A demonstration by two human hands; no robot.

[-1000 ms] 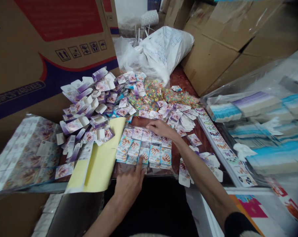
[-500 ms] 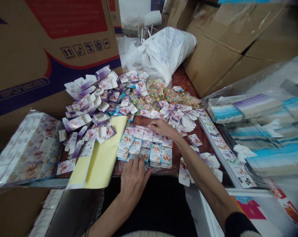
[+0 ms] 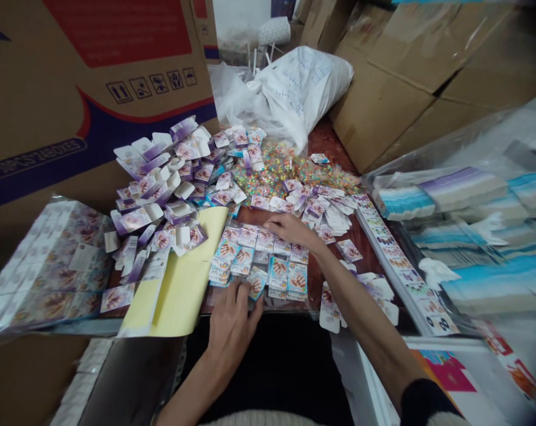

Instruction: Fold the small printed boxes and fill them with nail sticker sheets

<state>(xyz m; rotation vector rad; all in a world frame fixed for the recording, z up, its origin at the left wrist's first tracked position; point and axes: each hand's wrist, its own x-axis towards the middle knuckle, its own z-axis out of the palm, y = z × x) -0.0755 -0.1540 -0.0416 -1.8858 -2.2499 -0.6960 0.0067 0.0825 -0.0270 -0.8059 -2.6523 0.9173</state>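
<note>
Rows of small printed cards with hand pictures and blue edges (image 3: 259, 254) lie close together on a reddish-brown tabletop (image 3: 325, 142). My left hand (image 3: 232, 325) is at the near edge of the rows, its fingers and thumb pinching a tilted card (image 3: 257, 283). My right hand (image 3: 291, 228) lies palm down along the far edge of the rows, fingers apart, touching the cards. To the left is a heap of unfolded purple-and-white paper cartons (image 3: 157, 195), beside a folded yellow sheet (image 3: 183, 278). Bagged colourful beads (image 3: 272, 168) lie beyond.
Large cardboard cartons (image 3: 94, 77) stand at the left and back, with a white plastic sack (image 3: 303, 94) behind the beads. Plastic-wrapped carton stacks (image 3: 46, 266) lie at the left, more (image 3: 463, 219) at the right, beside a long printed strip (image 3: 405, 266).
My left hand has drawn back towards the near edge, and one card now tilts up at its fingers. My right hand has stayed in place. The view has shifted slightly.
</note>
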